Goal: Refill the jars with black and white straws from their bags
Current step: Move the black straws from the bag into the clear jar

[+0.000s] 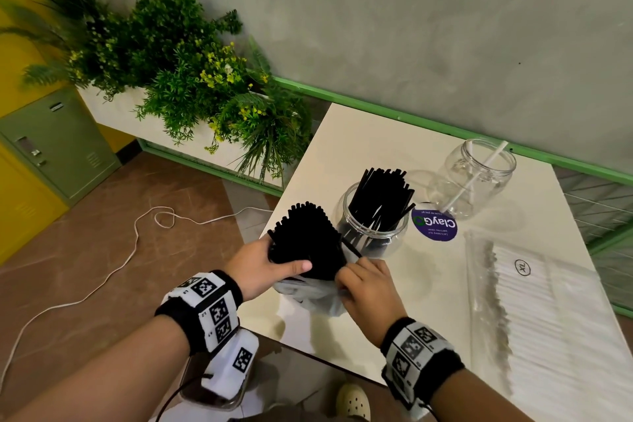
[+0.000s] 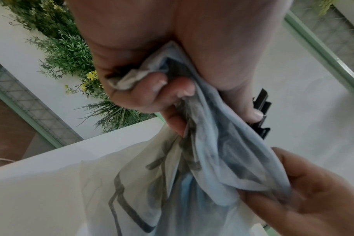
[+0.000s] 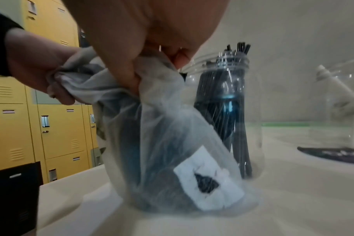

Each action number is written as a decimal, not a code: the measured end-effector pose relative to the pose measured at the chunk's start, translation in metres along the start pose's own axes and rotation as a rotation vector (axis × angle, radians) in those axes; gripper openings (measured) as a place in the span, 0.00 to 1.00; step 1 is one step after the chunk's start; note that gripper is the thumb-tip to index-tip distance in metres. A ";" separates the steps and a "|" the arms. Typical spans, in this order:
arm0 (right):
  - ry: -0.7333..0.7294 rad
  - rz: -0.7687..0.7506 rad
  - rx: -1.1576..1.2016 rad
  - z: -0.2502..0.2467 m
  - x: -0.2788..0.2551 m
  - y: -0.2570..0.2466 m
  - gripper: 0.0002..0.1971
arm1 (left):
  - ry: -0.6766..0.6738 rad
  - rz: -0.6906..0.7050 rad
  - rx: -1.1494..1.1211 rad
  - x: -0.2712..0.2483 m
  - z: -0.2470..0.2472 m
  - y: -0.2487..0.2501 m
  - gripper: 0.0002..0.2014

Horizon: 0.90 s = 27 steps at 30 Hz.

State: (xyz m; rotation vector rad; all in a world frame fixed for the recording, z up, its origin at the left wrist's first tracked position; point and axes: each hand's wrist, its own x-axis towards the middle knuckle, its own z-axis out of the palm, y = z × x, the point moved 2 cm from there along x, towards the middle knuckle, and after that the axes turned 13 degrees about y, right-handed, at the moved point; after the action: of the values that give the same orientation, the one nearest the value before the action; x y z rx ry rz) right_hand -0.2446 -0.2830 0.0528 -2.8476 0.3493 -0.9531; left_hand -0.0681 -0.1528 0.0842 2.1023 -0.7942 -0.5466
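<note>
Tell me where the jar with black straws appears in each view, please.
Head: the jar with black straws stands mid-table, just beyond the hands.
Left wrist: not in it.
Right wrist: the jar is centre-right, behind the bag.
Shared landmark: the bag of black straws, gripped by both hands, in all three views.

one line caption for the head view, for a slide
Both hands, left hand and right hand, grip the bag of black straws beside the half-filled jar.

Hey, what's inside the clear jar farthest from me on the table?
The far jar holds just white straws leaning against its rim, perhaps two. The head view shows nothing else inside; in the right wrist view the jar is too blurred to confirm.
</note>
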 end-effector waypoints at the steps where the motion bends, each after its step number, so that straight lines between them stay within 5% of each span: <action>1: 0.016 0.004 0.007 0.001 -0.002 -0.002 0.16 | 0.008 0.000 -0.008 0.000 0.000 0.001 0.41; 4: 0.063 -0.037 0.055 0.002 -0.011 -0.005 0.05 | 0.037 -0.006 -0.006 0.000 0.001 0.002 0.36; 8: 0.048 -0.001 0.107 -0.003 -0.018 -0.001 0.09 | 0.035 -0.011 -0.008 -0.001 0.001 0.001 0.37; 12: 0.025 0.161 0.176 -0.009 -0.007 -0.002 0.16 | 0.021 0.007 -0.005 -0.001 0.004 0.003 0.40; 17: 0.095 0.376 0.239 -0.009 0.014 -0.005 0.09 | 0.018 0.034 0.005 -0.002 0.006 0.002 0.40; 20: 0.058 0.532 0.270 -0.006 0.021 -0.002 0.23 | 0.007 0.042 0.003 -0.003 0.006 0.001 0.39; 23: 0.010 0.528 0.372 -0.005 0.033 0.002 0.35 | -0.006 0.058 0.005 -0.004 0.005 0.001 0.38; 27: -0.025 0.432 0.345 -0.001 0.043 0.006 0.23 | -0.015 0.051 0.000 -0.003 0.004 -0.003 0.38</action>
State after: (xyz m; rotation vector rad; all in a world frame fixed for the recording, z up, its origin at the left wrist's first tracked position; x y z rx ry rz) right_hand -0.2129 -0.2997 0.0771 -2.3358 0.6870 -0.7971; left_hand -0.0721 -0.1515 0.0796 2.0739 -0.8539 -0.5360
